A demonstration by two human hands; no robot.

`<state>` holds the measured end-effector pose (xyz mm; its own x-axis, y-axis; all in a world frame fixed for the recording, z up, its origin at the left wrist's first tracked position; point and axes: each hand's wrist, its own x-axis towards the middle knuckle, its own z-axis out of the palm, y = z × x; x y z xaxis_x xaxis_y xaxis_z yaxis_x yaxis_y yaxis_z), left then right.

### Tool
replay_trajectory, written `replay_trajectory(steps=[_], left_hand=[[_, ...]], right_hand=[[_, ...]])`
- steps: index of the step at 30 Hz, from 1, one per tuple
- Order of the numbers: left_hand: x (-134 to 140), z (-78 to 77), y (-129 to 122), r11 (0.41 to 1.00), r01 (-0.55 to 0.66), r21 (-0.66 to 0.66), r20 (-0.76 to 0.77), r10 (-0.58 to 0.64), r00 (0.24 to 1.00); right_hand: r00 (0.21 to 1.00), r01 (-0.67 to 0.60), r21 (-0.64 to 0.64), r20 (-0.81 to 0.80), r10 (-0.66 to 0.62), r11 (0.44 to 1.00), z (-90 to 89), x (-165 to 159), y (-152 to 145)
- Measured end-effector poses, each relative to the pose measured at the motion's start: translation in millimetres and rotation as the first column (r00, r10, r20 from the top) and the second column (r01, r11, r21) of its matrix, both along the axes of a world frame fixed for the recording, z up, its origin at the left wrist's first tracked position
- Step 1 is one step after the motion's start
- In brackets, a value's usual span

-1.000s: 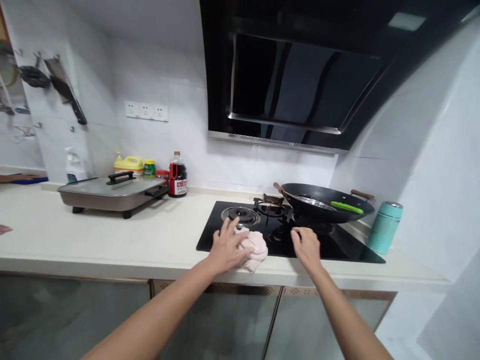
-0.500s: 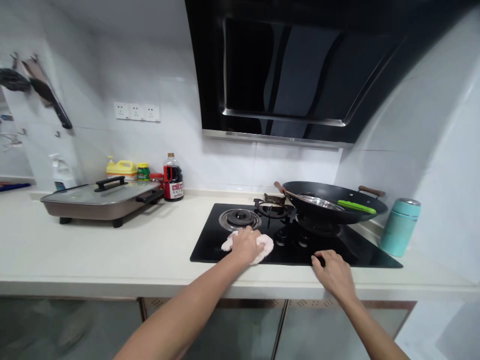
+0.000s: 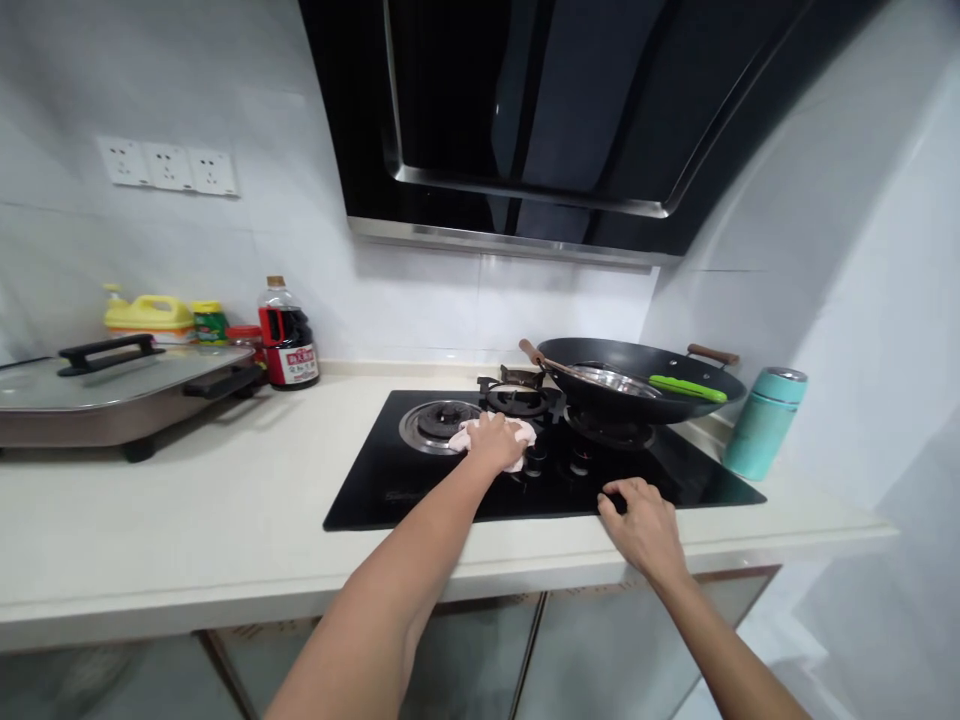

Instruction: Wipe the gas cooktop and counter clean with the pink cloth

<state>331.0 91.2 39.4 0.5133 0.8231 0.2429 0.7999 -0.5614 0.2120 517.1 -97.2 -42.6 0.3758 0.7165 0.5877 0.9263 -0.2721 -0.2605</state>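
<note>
My left hand (image 3: 493, 440) presses a pale pink cloth (image 3: 459, 437) onto the black glass gas stove (image 3: 375, 480), with its fingers closed over it. The cloth lies against the right side of the left burner (image 3: 426, 428), close to the knobs (image 3: 580, 460). At the stove's front edge rests my right hand (image 3: 640, 522), its fingers loosely bent, the thumb apart, nothing held. A black wok (image 3: 600, 352) with wooden handles sits on the right burner. Inside it are a metal utensil (image 3: 611, 378) and a bright green-handled one (image 3: 688, 388).
A teal flask (image 3: 766, 425) stands right of the stove. On the left are a lidded electric pan (image 3: 97, 425), a dark sauce bottle (image 3: 289, 340), a yellow jug (image 3: 154, 313) and small jars. A black range hood (image 3: 510, 120) hangs above.
My left hand has pushed the cloth farther back on the stove, up beside the left burner. The view has shifted to the right and closer. My right hand stays at the front edge.
</note>
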Motion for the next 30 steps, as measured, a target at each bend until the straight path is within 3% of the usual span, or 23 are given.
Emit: replay_trajectory(steps=[3,7,12,15,19,23,27,30], left_hand=[[-18,-0.4,-14,1.0,0.011,0.002,-0.027,-0.011,1.0],[-60,-6.4,-52,0.999,0.033,0.041,-0.026,-0.032,0.999],[-107,-18.9,-85,0.985,0.148,0.089,-0.004,-0.148,0.989],[-124,-16.3,-73,0.989,0.118,0.086,-0.01,-0.117,0.993],[-149,-8.3,-27,0.996,-0.052,0.066,-0.021,0.054,0.998],[-194,-5.7,12,0.967,-0.249,0.049,-0.026,0.25,0.968],[-242,-4.2,17,0.909,-0.416,0.022,-0.034,0.417,0.908],[-256,-4.7,4,0.886,-0.462,0.032,-0.032,0.463,0.886]], right_hand=[[1.0,0.011,-0.011,0.004,-0.01,1.0,-0.7,2,-1],[0.999,0.018,-0.038,0.034,-0.017,0.999,-4.9,5,-1],[0.999,0.013,-0.066,0.049,-0.01,0.998,-11.7,10,2],[0.999,0.002,-0.067,0.04,0.0,0.998,-14.5,15,3],[1.0,-0.006,-0.066,0.016,0.007,0.998,-14.9,18,3],[1.0,-0.001,-0.062,-0.002,0.001,0.998,-13.9,19,3],[1.0,0.009,-0.078,0.001,-0.009,0.997,-14.2,18,3],[0.999,0.032,-0.097,0.022,-0.03,0.995,-14.3,15,5]])
